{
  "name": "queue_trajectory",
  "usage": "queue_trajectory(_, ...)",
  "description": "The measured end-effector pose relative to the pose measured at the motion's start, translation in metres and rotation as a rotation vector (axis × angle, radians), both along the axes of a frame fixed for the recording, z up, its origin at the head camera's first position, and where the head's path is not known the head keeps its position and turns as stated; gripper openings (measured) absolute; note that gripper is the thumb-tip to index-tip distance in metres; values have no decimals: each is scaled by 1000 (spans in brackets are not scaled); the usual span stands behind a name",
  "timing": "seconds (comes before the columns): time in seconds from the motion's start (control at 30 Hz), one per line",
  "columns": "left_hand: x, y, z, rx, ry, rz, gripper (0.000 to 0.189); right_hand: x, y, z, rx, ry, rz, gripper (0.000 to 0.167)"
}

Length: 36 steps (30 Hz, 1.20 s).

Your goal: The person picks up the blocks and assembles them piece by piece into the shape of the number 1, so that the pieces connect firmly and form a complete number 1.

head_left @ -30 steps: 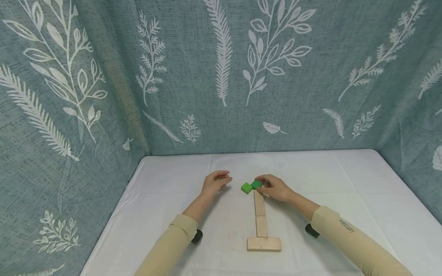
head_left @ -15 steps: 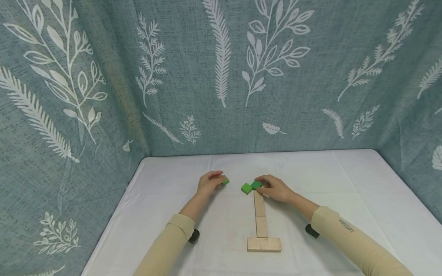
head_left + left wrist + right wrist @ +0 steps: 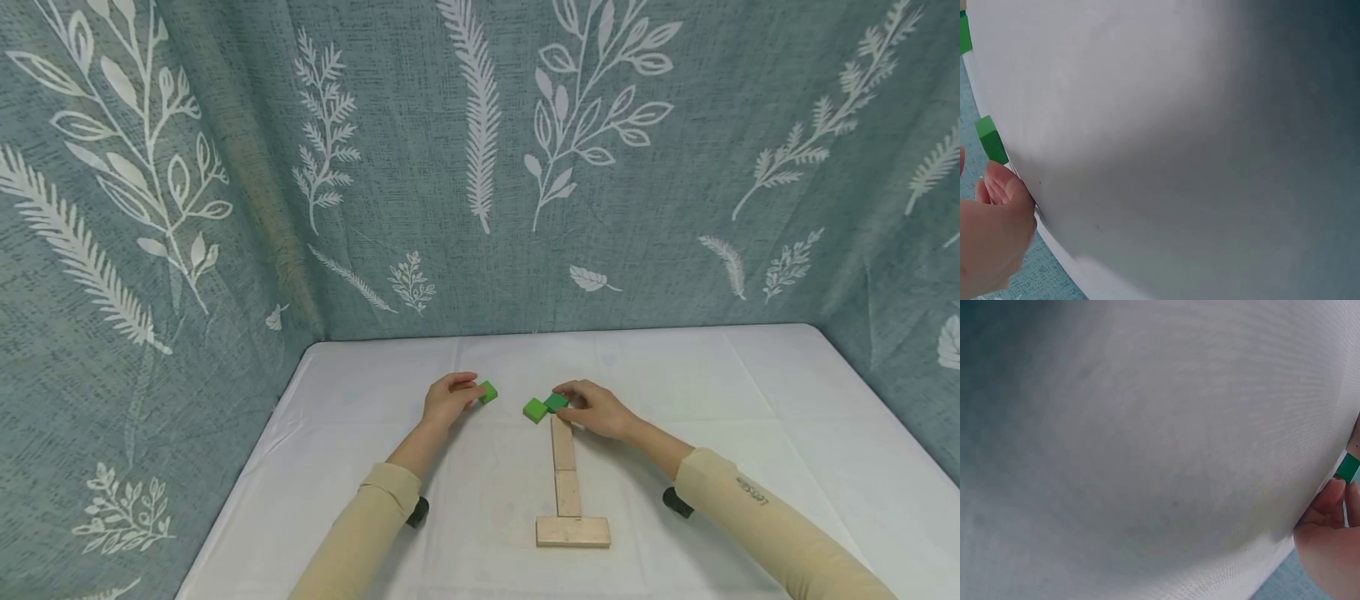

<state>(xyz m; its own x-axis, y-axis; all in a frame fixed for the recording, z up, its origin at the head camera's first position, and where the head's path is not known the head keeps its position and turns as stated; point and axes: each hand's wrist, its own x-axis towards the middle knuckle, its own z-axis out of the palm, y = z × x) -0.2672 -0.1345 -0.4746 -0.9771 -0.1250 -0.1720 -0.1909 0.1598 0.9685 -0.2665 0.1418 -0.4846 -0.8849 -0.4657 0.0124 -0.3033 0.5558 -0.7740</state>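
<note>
My left hand [image 3: 444, 400] pinches a bright green block [image 3: 488, 392] at its fingertips, left of the other pieces. In the left wrist view, that block [image 3: 991, 139] juts out past the thumb tip. A second bright green block [image 3: 536, 410] lies on the table between the hands. It sits corner to corner with a darker green block [image 3: 556, 403], which my right hand [image 3: 600, 410] holds between thumb and fingers. Just below the darker block begins a straight column of two wooden blocks [image 3: 563, 442], ending at a crosswise wooden block [image 3: 573, 532].
A white cloth covers the table [image 3: 667, 367]. Blue-green curtains [image 3: 517, 275] with white leaf prints hang behind it and at both sides. Black devices [image 3: 678, 502] are strapped beneath both wrists.
My left hand has drawn back slightly to the left, and the bright green block, hidden a second ago, shows at its fingertips. The right hand and the laid blocks stay put.
</note>
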Motion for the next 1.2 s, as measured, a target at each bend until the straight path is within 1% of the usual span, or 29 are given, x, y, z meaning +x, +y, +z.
queue_trajectory(0.17, -1, -1, -3, -63, 20, -11, 36, 0, 0, -1, 0, -2, -2, 41)
queue_trajectory(0.4, -1, 1, -5, -221, 53, -57, 39, 0, 0, -1, 1, -4, -10, 41)
queue_trajectory(0.7, 0, 3, -5, -341, 99, -82, 39, 1, -1, 0, 4, -1, -9, 40)
queue_trajectory(0.93, -2, 5, -6, -374, 108, -103, 38, 1, 0, 2, 5, -4, -4, 41)
queue_trajectory(1.07, -1, 5, -6, -390, 113, -100, 37, 0, 0, 1, 2, 0, 1, 40)
queue_trajectory(1.2, -1, 5, -6, -386, 115, -99, 36, -2, 1, -1, 0, 2, 7, 41)
